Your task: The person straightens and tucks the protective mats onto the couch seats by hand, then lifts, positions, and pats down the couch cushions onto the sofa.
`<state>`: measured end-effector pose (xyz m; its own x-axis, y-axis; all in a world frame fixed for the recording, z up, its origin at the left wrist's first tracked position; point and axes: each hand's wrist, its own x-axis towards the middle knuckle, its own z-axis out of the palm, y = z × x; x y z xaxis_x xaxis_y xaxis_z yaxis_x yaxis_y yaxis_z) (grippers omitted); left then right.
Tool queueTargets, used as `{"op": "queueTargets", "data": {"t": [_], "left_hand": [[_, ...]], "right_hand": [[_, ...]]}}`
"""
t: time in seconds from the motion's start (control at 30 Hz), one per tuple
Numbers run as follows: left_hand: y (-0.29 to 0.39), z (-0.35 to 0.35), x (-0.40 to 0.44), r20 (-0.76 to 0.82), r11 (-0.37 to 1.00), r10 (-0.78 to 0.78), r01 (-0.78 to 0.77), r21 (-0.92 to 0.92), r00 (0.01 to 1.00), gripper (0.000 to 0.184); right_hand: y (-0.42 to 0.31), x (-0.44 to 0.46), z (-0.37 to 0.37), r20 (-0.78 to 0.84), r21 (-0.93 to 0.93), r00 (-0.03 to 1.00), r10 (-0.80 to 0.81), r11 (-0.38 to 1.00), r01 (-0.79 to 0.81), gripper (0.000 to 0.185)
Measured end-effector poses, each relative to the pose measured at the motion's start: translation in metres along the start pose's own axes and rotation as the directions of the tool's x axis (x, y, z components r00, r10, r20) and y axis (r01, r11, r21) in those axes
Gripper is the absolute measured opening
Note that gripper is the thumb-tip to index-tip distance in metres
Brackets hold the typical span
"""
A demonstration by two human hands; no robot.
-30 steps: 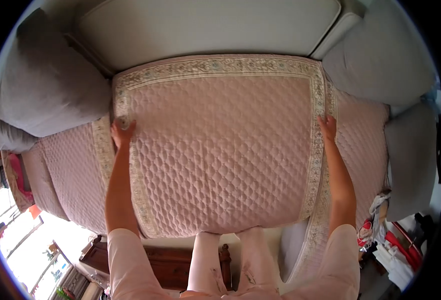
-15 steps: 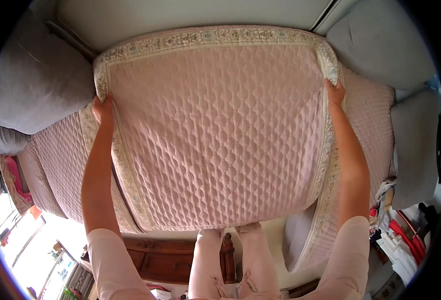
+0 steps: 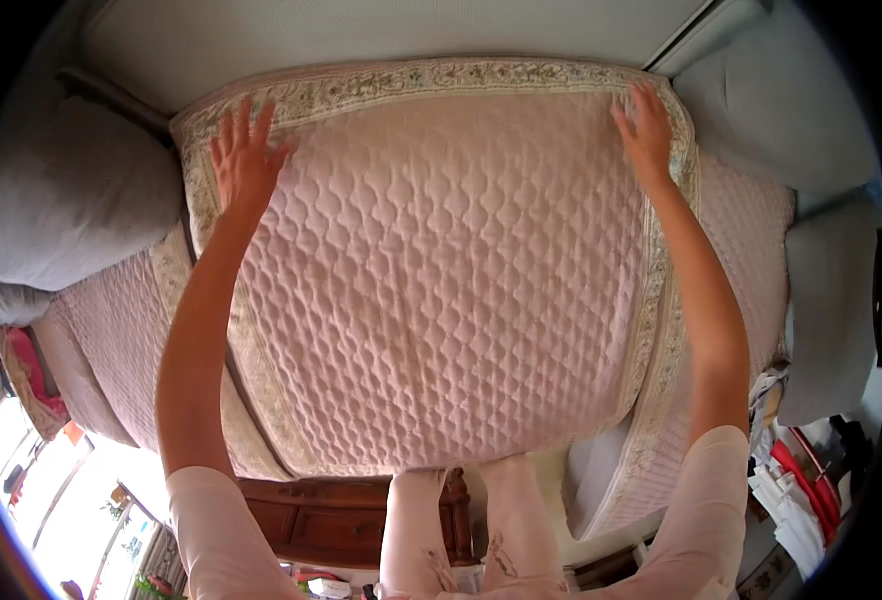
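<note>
A: My left hand (image 3: 249,170), quick: state?
B: Spread, fingers fanned, thumb out to the side; nothing pinched; it sits over the far left corner of the pink quilted cover (image 3: 441,280), fingers above the patterned border (image 3: 421,75), thumb over the pink field; can't tell if my palm is pressing or just above.

A: My right hand (image 3: 649,145)?
B: Also unclenched, fingers a bit bent and apart, thumb towards the middle; fingertips over the border near the far right corner; no cloth pinched that I can see; contact, can't tell.

A: So where's the cover, relative to me?
B: Under and between both hands, most of it on my side of them; it lies across the seat, far edge by the sofa back (image 3: 381,35), near edge by my legs (image 3: 416,520); small ripples in the quilting, mostly lower left.

A: Neighbours?
B: Another quilted cover on the left (image 3: 111,310), one more on the right (image 3: 746,225); large grey cushion beyond my left hand (image 3: 71,190), another beyond my right (image 3: 776,115); dark wooden furniture (image 3: 331,530) below the near edge, left of my legs; red and white items (image 3: 796,490) heaped far right, too blurred to name.
</note>
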<state>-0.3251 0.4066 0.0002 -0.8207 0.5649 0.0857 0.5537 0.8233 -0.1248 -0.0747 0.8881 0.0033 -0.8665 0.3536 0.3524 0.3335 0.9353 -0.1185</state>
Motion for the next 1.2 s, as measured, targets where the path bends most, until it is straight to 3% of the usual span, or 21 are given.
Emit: {"op": "queueTargets", "data": {"t": [0.03, 0.1, 0.13, 0.17, 0.27, 0.37, 0.47, 0.5, 0.6, 0.8, 0.87, 0.93, 0.97, 1.0, 1.03, 1.07, 1.1, 1.13, 1.17, 1.2], "left_hand": [[0.004, 0.011, 0.018, 0.090, 0.999, -0.030, 0.027, 0.034, 0.996, 0.057], [-0.008, 0.039, 0.042, 0.252, 0.991, -0.118, 0.098, 0.091, 0.961, 0.058], [-0.020, 0.056, 0.039, 0.332, 0.966, -0.254, 0.257, 0.035, 0.909, 0.060], [-0.023, 0.056, 0.038, 0.323, 0.968, -0.245, 0.250, 0.027, 0.914, 0.060], [-0.031, 0.063, 0.038, 0.331, 0.969, -0.240, 0.245, 0.027, 0.913, 0.061], [-0.035, 0.066, 0.050, 0.346, 0.972, -0.229, 0.233, 0.028, 0.910, 0.062], [-0.033, 0.064, 0.052, 0.353, 0.976, -0.208, 0.217, 0.014, 0.912, 0.061], [-0.033, 0.066, 0.052, 0.345, 0.977, -0.206, 0.210, 0.029, 0.916, 0.060], [-0.037, 0.074, 0.052, 0.318, 0.984, -0.173, 0.174, 0.027, 0.932, 0.058], [-0.056, 0.080, 0.069, 0.405, 0.988, -0.118, 0.150, -0.047, 0.906, 0.055], [-0.055, 0.080, 0.073, 0.435, 0.985, -0.113, 0.157, -0.066, 0.894, 0.054], [-0.040, 0.081, 0.079, 0.519, 0.987, -0.163, 0.145, 0.076, 0.839, 0.047], [-0.027, 0.088, 0.081, 0.535, 0.984, -0.172, 0.119, 0.132, 0.827, 0.045], [-0.011, 0.092, 0.082, 0.550, 0.978, -0.180, 0.090, 0.186, 0.815, 0.044], [0.021, 0.083, 0.075, 0.329, 0.998, -0.005, 0.023, -0.050, 0.944, 0.043], [0.059, 0.069, 0.067, 0.050, 0.961, 0.115, -0.098, -0.259, 0.992, 0.042], [0.094, 0.056, 0.066, 0.006, 0.950, 0.199, -0.192, -0.247, 0.980, 0.044], [0.113, 0.046, 0.065, -0.032, 0.931, 0.284, -0.283, -0.231, 0.958, 0.046], [0.114, 0.043, 0.070, 0.024, 0.923, 0.284, -0.267, -0.276, 0.958, 0.047], [0.114, 0.044, 0.081, 0.074, 0.915, 0.287, -0.251, -0.315, 0.955, 0.048]], "right_hand": [[0.001, 0.017, 0.016, 0.037, -0.035, 0.999, -0.012, 0.999, 0.014, 0.052], [0.016, 0.037, 0.033, 0.228, -0.103, 0.967, 0.113, 0.990, -0.091, 0.055], [0.024, 0.043, 0.044, 0.320, -0.140, 0.930, 0.182, 0.980, -0.144, 0.056], [0.045, 0.044, 0.061, 0.440, -0.142, 0.863, 0.247, 0.968, -0.204, 0.058], [0.058, 0.027, 0.092, 0.123, -0.224, 0.970, 0.211, 0.958, -0.180, 0.054], [0.070, 0.043, 0.090, 0.273, -0.024, 0.938, 0.211, 0.977, -0.213, 0.050], [0.072, 0.048, 0.093, 0.296, -0.093, 0.929, 0.224, 0.974, -0.206, 0.047], [0.068, 0.046, 0.097, 0.194, -0.093, 0.961, 0.197, 0.979, -0.182, 0.044], [0.062, 0.044, 0.097, 0.130, -0.139, 0.968, 0.214, 0.971, -0.195, 0.045], [0.087, 0.063, 0.108, 0.361, -0.071, 0.911, 0.199, 0.980, -0.186, 0.048], [0.079, 0.069, 0.100, 0.440, -0.182, 0.871, 0.219, 0.971, -0.152, 0.047], [0.058, 0.078, 0.081, 0.511, -0.353, 0.821, 0.256, 0.933, -0.072, 0.047], [0.046, 0.085, 0.073, 0.548, -0.379, 0.811, 0.206, 0.925, 0.020, 0.042], [0.022, 0.091, 0.057, 0.579, -0.244, 0.800, 0.155, 0.970, -0.012, 0.038], [-0.009, 0.091, 0.042, 0.607, -0.105, 0.789, 0.096, 0.994, -0.040, 0.035], [-0.042, 0.082, 0.035, 0.556, 0.163, 0.828, -0.074, 0.986, -0.022, 0.029], [-0.071, 0.075, 0.035, 0.466, 0.418, 0.856, -0.223, 0.908, 0.009, 0.030], [-0.092, 0.065, 0.057, 0.368, 0.336, 0.878, -0.305, 0.924, 0.181, 0.033], [-0.106, 0.057, 0.080, 0.270, 0.234, 0.877, -0.397, 0.911, 0.341, 0.037], [-0.113, 0.062, 0.090, 0.303, 0.236, 0.883, -0.358, 0.926, 0.295, 0.041]]}}
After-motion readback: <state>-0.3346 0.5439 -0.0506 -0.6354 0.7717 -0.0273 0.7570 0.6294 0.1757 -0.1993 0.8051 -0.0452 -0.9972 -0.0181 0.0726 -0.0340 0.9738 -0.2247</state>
